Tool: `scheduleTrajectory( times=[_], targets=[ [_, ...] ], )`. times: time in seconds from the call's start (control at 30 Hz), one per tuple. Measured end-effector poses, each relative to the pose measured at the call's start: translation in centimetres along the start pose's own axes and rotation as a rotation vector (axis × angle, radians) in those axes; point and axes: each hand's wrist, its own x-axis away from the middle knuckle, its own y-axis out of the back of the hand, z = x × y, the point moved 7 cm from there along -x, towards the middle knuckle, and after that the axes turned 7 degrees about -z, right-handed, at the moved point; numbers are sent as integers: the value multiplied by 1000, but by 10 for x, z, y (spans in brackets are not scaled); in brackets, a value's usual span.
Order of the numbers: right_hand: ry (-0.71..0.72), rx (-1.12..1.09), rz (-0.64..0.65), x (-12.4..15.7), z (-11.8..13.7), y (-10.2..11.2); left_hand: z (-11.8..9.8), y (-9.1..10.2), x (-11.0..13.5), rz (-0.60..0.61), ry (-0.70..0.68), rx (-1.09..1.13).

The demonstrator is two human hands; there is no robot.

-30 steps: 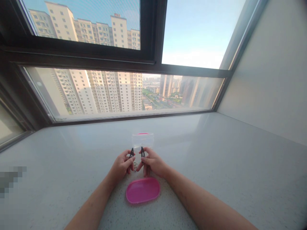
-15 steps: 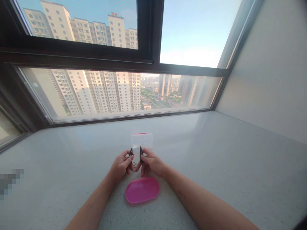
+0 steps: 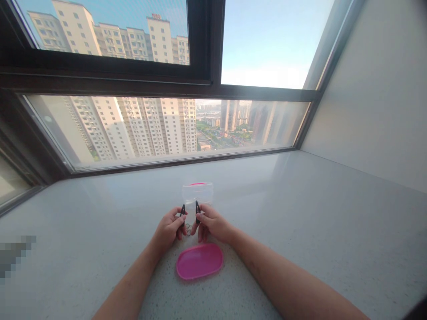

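My left hand (image 3: pixel 171 226) pinches a black snap hair clip (image 3: pixel 183 210) between thumb and fingers, its tip pointing up. A similar black hair clip (image 3: pixel 197 209) is upright in my right hand (image 3: pixel 211 222). A small gap separates the two clips. Between and below my hands lie small thin rings (image 3: pixel 188 229), partly hidden by the fingers. A clear zip bag (image 3: pixel 197 192) with a pink mark at its top edge lies just beyond my hands. Nearer to me, a pink oval tray (image 3: pixel 200 262) rests on the countertop.
The pale speckled countertop (image 3: pixel 300 222) reaches to a dark-framed window (image 3: pixel 167 168) at the back. A white wall (image 3: pixel 373 102) bounds the right side. A pixelated grey patch covers something at the left edge.
The view has shifted slightly. My right hand and its clip have moved a little apart from the left one, so the rings show more clearly.
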Motion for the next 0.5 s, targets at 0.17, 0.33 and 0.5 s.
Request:
scheduleTrajectory(
  times=[0.17, 0.33, 0.5],
  targets=[
    [-7, 26, -17, -1, 0, 1, 0, 2, 0, -13, -4, -29],
    [30, 9, -43, -1, 2, 3, 0, 2, -1, -10, -20, -39],
    [37, -8, -44, -1, 2, 2, 1, 2, -1, -17, -15, -39]
  ],
)
